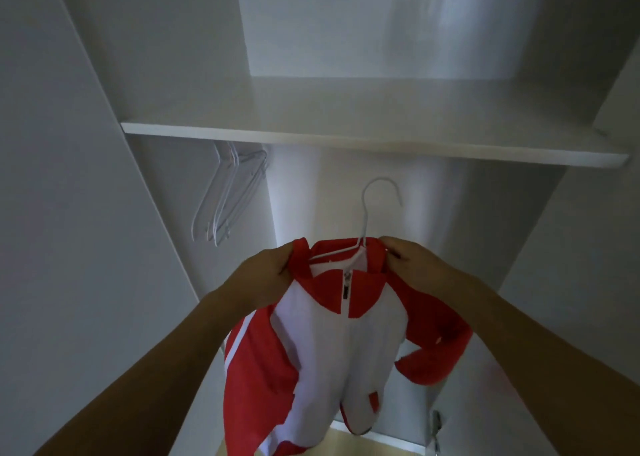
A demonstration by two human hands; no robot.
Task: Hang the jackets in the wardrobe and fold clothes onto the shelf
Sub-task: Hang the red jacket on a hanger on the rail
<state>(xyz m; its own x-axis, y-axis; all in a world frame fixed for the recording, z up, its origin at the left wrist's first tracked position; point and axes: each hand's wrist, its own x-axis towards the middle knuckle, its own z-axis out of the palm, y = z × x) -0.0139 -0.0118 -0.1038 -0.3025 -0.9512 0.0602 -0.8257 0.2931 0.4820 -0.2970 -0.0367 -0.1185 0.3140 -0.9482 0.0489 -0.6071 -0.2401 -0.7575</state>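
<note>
Your two forearms reach up from the bottom of the view, and between them you hold a red and white jacket (332,344) that is already on a white hanger (367,220). Your left hand (263,275) pinches the left side of the red collar, and your right hand (412,265) pinches the right side. On both hands the fingers (391,247) are curled tight on the cloth, with no gap that I can see. The jacket hangs free in the air inside the wardrobe, below the white shelf (346,140), and its zipper looks closed at the neck. The hook of the hanger points up, but it touches nothing yet.

I judge that you are in the hanging step. The rail is hidden under the shelf, so the next move needs you to lift the hook up and over it, probably to the right of the empty hangers (228,195) on the left.
</note>
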